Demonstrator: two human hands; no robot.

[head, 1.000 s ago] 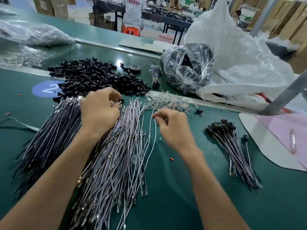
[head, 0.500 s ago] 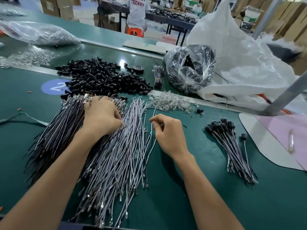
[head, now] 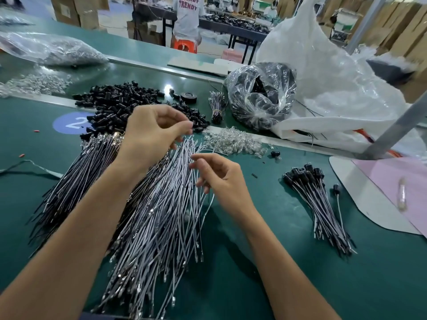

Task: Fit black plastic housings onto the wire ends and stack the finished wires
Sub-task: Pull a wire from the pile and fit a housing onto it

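Snagging on centre pile point(head: 161, 227) likely for wire point(head: 209, 211) pinched in right hand point(head: 225, 181); fumbled fit possible, left hand point(head: 150, 135) curled above, contents too small to tell.

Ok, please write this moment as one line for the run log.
stage: picking parts | left hand: over wire pile, fingertips pinched, content unclear | right hand: pinches one wire | finished wires: stacked at right

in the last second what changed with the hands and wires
The left hand lifted off the loose pile of thin grey wires, fingertips pinched on something too small to tell. The right hand rose, pinching one grey wire. The heap of black plastic housings and bundle of finished black-capped wires stayed put.
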